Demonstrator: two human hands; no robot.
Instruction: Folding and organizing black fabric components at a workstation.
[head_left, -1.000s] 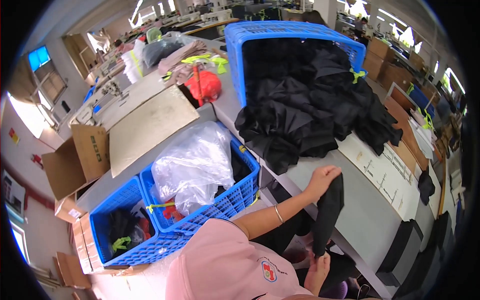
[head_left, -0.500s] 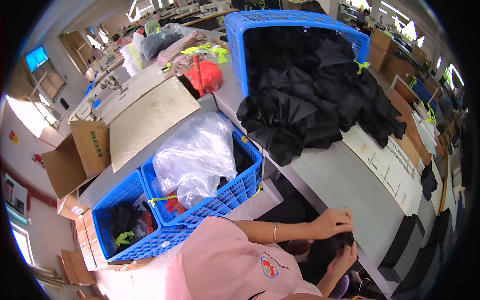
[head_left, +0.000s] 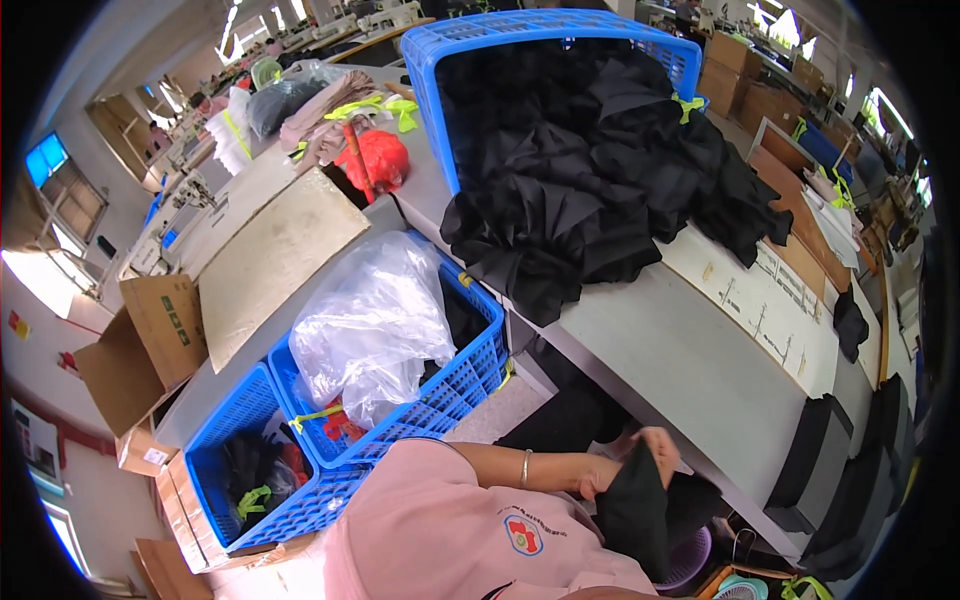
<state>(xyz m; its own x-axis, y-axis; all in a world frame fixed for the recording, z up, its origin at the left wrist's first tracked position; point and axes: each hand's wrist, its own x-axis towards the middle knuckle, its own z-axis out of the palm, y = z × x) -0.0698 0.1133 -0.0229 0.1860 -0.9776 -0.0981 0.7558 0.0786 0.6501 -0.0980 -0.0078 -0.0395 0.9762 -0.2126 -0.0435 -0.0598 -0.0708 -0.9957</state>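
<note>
Low at the right of my body, a black fabric piece point(head_left: 637, 512) hangs spread out between my hands. My left hand point(head_left: 598, 476), with a bracelet on its wrist, pinches the cloth at its upper left edge. At the cloth's top edge is my right hand point(head_left: 656, 450), its fingers bent over the fabric; the cloth hides the rest of that hand and its forearm. A large heap of black cloth pieces point(head_left: 590, 190) spills from a tipped blue basket point(head_left: 432, 110) onto the grey table point(head_left: 650, 335) ahead of me.
Two blue crates point(head_left: 395, 440) stand at left, one topped by a clear plastic bag point(head_left: 375, 325). Farther left are an open carton point(head_left: 165, 325) and a flat board point(head_left: 285, 260). Stacks of black pieces point(head_left: 812, 460) lie at the table's right end. A purple basket point(head_left: 688, 560) sits below.
My hands have drawn the bunched black fabric open into a flat hanging piece. The left hand has moved left and down, the right up and left. The view has shifted slightly.
</note>
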